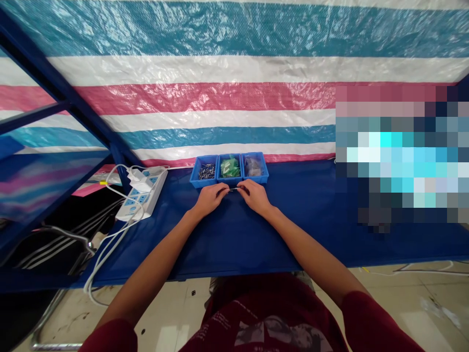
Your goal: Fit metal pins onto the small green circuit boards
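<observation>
The thin piece [233, 189], perhaps metal, spanned the gap between left hand [212, 198] and right hand [254, 194], each grip pinched on one end, above the worktop [230, 239] and just near of three blue bins [230, 181]. It looked light, stiff and slim, best taken by its ends. I counted one piece held, three bins, one power strip [134, 210] at left

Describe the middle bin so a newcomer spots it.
At the far edge of the table stand three blue bins. The middle bin sits beyond the left hand and right hand. Only it holds green contents; the left bin holds thin pieces, the right bin greyish ones.
</observation>
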